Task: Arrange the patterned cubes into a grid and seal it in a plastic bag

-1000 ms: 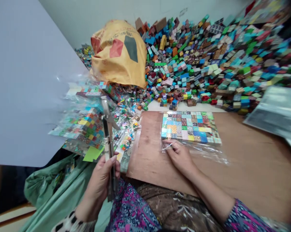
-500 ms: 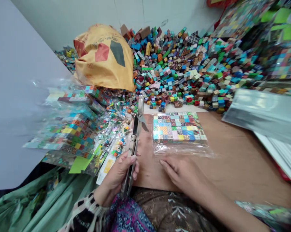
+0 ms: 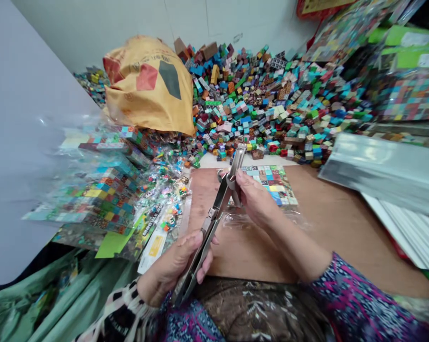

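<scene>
My left hand (image 3: 188, 261) is closed round the lower half of a long metal plier stapler (image 3: 214, 209), which points up and to the right. My right hand (image 3: 255, 197), fingers bent, grips the same tool near its upper end, by the hinge and a flared metal piece. Behind the right hand lies a clear plastic bag of colourful printed blocks (image 3: 279, 183), packed flat in rows on the brown board (image 3: 321, 228). The hand and tool cover the left part of this bag.
A large heap of loose blocks (image 3: 257, 104) lies against the wall, beside a yellow sack (image 3: 146, 90). Bagged block sets (image 3: 104, 194) and small bagged pieces (image 3: 164, 190) are on the left. Grey plastic sheets (image 3: 378, 166) lie at the right over white cards (image 3: 396, 228).
My right hand has risen from the board and taken hold of the stapler's upper end. The stapler has tilted and swung right, over the bag of blocks.
</scene>
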### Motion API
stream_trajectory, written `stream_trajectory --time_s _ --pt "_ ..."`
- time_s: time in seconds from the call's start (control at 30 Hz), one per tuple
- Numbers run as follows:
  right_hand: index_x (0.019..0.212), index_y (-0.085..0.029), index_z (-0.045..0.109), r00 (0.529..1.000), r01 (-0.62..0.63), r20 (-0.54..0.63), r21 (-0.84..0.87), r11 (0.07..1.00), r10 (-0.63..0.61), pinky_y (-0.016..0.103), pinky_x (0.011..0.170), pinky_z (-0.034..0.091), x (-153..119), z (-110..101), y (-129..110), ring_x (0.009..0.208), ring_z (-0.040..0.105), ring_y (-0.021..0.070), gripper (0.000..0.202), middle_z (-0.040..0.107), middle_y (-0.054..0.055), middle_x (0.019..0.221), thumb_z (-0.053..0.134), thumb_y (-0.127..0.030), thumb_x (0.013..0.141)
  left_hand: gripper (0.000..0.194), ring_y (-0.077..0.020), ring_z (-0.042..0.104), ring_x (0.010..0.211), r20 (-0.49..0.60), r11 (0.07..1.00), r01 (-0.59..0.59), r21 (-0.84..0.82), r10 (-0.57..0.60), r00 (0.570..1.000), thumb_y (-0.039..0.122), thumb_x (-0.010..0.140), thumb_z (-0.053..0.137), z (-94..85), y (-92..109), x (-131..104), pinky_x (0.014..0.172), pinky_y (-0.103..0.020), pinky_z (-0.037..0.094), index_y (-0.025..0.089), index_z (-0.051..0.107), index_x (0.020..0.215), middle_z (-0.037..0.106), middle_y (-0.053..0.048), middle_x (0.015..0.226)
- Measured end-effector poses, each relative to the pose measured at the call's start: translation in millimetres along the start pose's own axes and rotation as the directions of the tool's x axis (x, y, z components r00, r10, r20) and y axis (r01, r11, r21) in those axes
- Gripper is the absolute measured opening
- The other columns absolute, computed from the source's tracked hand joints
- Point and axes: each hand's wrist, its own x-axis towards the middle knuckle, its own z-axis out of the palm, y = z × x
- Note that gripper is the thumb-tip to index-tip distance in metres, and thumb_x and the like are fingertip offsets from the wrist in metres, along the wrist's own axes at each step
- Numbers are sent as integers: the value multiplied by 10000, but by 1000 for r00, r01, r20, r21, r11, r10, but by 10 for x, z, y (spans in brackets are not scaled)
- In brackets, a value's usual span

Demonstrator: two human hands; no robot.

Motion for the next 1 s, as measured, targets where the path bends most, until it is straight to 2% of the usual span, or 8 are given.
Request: stream_trajectory --time_s 0.07,0.13,0.27,0.47,0.57,0.77,0.9,1.0 --pt "995 -252 695 998 -51 30 81 995 49 299 662 520 -14 -13 -26 719 640 166 466 713 5 833 697 -665 778 528 -90 532 391 11 999 44 4 -44 999 656 815 640 -8 12 -7 397 -163 410 169 610 1017 631 4 575" --pt "937 -246 692 999 -54 9 142 988 53 258 561 465 -27 -24 -28 613 573 131 421 671 -25 742 765 -609 736 528 -97 546 403 24 996 92 -6 -92 995 647 831 625 -12 43 -15 398 -167 420 164 614 1043 640 -4 591" --pt "876 -237 686 998 -40 -44 169 985 48 248 524 443 16 -27 -12 580 530 119 401 652 -34 716 787 -588 712 461 -112 588 446 96 985 151 -87 -142 985 584 891 584 -18 138 -5 421 -186 484 171 603 1097 673 -18 651" --pt "809 -218 671 994 -108 17 189 976 107 255 572 486 171 44 -16 610 588 134 413 677 -24 698 845 -550 638 388 -177 697 556 212 926 309 -216 -265 941 456 968 483 -86 164 76 499 -267 593 113 651 902 712 -86 754" --pt "808 -214 666 990 -140 29 146 979 138 281 639 514 255 76 36 680 629 164 358 692 -5 719 807 -525 703 420 -206 721 621 227 887 333 -319 -269 936 411 999 416 -112 136 119 590 -352 638 82 666 922 720 -105 779" --pt "775 -227 614 958 -274 -84 14 962 274 294 553 461 446 148 171 553 536 163 260 580 -14 605 593 -428 938 486 -237 739 671 186 836 355 -417 -304 934 375 1036 323 -122 158 213 653 -408 644 38 665 965 732 -144 796" --pt "781 -230 564 924 -361 -120 46 931 364 302 575 452 534 260 210 587 544 172 289 591 9 653 492 -405 1000 465 -259 752 717 125 821 307 -481 -283 951 348 1043 322 -91 210 259 656 -414 642 34 661 992 741 -162 803" --pt "779 -223 553 934 -344 -96 25 939 345 313 629 464 564 338 259 627 552 171 272 604 14 691 497 -373 999 434 -262 755 715 49 822 267 -504 -281 958 326 1043 334 -64 253 271 631 -394 642 43 658 982 742 -157 777"
